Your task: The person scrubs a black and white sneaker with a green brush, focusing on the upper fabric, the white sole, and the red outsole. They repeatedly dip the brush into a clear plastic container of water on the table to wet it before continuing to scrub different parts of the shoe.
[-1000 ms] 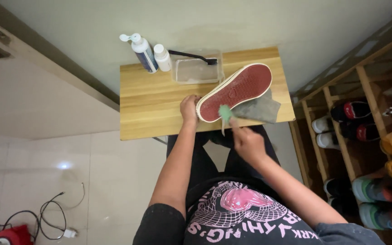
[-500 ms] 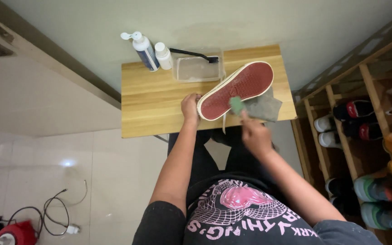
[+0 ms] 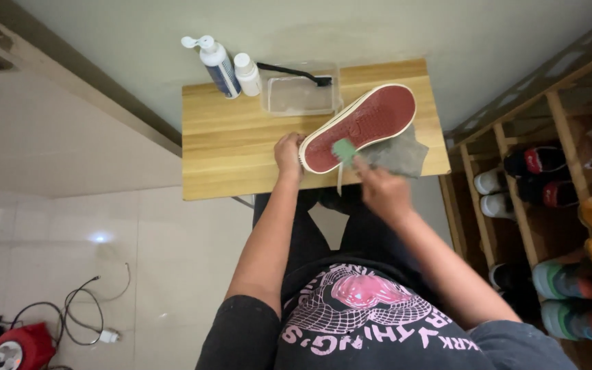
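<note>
On the floor at far left lie a red device (image 3: 9,349) and loose cables (image 3: 83,312). On the wooden table (image 3: 234,154) stand a pump bottle (image 3: 215,63) and a small white bottle (image 3: 247,74), beside a clear tray (image 3: 301,96) with a black brush (image 3: 294,72) across it. The left hand (image 3: 288,153) grips the heel of a shoe (image 3: 359,127) turned red sole up. The right hand (image 3: 380,188) is closed on a green sponge (image 3: 344,150) pressed against the sole. A grey cloth (image 3: 400,155) lies under the shoe; a shoe rack (image 3: 549,199) stands at right.

Black short-sleeved T-shirt (image 3: 351,322), pink web print, dark trousers (image 3: 310,233)
</note>
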